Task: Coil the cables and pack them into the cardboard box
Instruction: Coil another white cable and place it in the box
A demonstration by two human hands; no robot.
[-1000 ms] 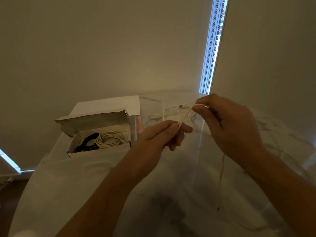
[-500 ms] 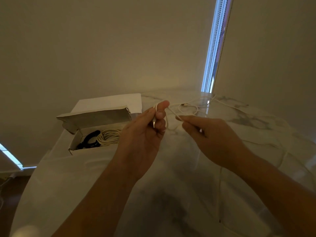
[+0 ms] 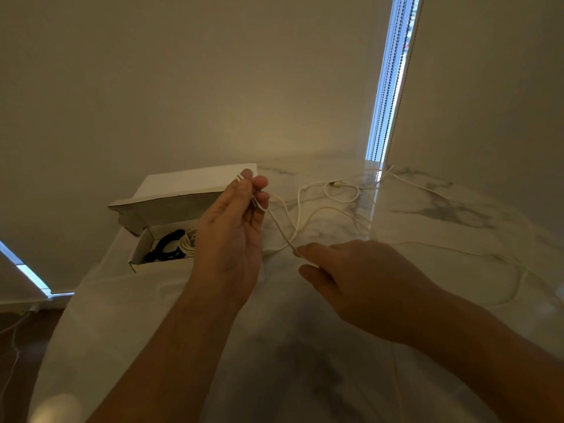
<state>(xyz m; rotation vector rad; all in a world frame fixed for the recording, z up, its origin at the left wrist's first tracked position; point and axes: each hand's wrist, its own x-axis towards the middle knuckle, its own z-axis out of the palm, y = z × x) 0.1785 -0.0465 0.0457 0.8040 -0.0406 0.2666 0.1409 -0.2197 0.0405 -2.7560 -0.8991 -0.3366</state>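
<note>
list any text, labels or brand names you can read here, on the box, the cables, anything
None can be read.
The cardboard box: its flaps and walls show no print.
The white cable in the left hand and right hand: its plug shows no legible mark.
The marble table: veining only.

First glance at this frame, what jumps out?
Two hands mid-frame: the left hand holds one end of a white cable up, and the right hand pinches it lower down. The rest of it sprawls loose over the marble table behind. At left, the open box already holds a black coil and a white coil.
</note>
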